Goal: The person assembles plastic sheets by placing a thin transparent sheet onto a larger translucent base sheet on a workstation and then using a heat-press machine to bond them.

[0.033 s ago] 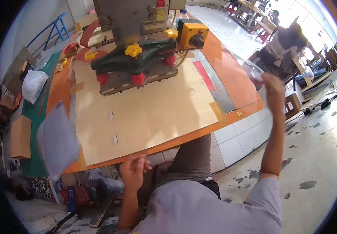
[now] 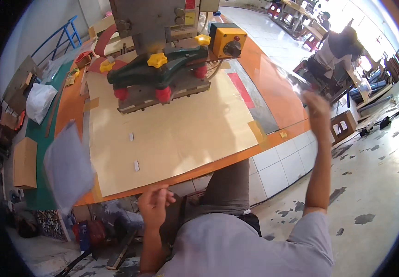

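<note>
My right hand [image 2: 317, 106], somewhat blurred, is raised off the table's right edge. It grips a clear plastic sheet [image 2: 280, 81] whose outline is hard to make out against the orange board. Just off the near table edge is my left hand [image 2: 155, 205], its fingers loosely curled and a little apart, with nothing visible in them. Beyond it lies a cream sheet [image 2: 190, 138] taped down on the table, with two small white pieces [image 2: 136, 165] on it. Over its far side stands a press with a dark green clamp arm [image 2: 139, 69] and yellow knobs [image 2: 157, 60].
A yellow control box [image 2: 227, 39] sits beside the press. At left, a stack of translucent sheets [image 2: 70, 166] overhangs the corner near a cardboard box [image 2: 25, 162] and a white plastic bag [image 2: 41, 101]. Another person [image 2: 338, 53] sits at the far right.
My right hand has moved slightly left and down, with the plastic sheet in it. My left hand has shifted slightly left.
</note>
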The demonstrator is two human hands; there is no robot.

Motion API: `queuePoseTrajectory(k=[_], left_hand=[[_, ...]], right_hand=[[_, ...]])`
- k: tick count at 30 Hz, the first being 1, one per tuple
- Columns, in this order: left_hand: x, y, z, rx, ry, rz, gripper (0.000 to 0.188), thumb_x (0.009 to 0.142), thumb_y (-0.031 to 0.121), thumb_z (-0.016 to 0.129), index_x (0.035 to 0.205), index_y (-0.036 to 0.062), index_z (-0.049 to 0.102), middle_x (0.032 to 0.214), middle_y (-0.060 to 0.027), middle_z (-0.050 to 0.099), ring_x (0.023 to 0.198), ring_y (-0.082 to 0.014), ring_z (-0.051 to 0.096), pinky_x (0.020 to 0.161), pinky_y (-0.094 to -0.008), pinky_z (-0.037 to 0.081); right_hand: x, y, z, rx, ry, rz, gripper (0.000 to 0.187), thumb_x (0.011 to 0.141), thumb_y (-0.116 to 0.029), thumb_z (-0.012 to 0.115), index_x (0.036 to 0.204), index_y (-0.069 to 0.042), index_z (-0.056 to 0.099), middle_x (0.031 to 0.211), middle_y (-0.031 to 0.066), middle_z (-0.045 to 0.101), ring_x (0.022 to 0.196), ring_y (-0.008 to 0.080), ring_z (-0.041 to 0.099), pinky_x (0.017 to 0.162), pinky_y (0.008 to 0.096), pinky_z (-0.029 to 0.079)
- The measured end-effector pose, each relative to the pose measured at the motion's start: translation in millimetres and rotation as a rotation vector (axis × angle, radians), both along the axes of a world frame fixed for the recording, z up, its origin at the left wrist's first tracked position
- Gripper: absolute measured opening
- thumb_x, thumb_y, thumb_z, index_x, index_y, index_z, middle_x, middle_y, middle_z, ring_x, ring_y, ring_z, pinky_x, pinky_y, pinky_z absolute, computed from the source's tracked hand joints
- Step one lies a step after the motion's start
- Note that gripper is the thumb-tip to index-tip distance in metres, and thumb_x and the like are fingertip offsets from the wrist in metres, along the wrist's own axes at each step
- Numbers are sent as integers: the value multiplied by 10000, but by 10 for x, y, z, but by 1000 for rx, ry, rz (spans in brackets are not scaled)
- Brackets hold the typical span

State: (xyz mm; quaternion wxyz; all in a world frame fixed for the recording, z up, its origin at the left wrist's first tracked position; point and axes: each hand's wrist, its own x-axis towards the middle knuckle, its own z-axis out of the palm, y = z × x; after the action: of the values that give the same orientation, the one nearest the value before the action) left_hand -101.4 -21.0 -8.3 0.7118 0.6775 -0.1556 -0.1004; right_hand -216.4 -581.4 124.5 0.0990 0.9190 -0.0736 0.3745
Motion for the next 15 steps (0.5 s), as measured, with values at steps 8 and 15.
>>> queuePoseTrajectory(k=[8, 15], left_hand=[[468, 1219, 96, 547, -438, 376, 219, 1117, 163, 618, 1229, -3, 708, 997, -123, 761, 923, -234, 751, 852, -397, 592], [1213, 1916, 116, 1202, -623, 547, 393, 1067, 158, 673, 1446, 56, 665, 1553, -132, 621, 1439, -369, 563, 1206, -492, 444]], right_hand=[[-225, 90, -1220, 414, 279, -68, 340, 1091, -190, 599, 1401, -121, 722, 1504, 89, 655, 1412, 291, 589, 1171, 471, 424], [-219, 113, -1231, 533, 261, -24, 413, 1050, -219, 654, 1438, -82, 688, 1535, 121, 630, 1447, 323, 557, 1227, 487, 378]])
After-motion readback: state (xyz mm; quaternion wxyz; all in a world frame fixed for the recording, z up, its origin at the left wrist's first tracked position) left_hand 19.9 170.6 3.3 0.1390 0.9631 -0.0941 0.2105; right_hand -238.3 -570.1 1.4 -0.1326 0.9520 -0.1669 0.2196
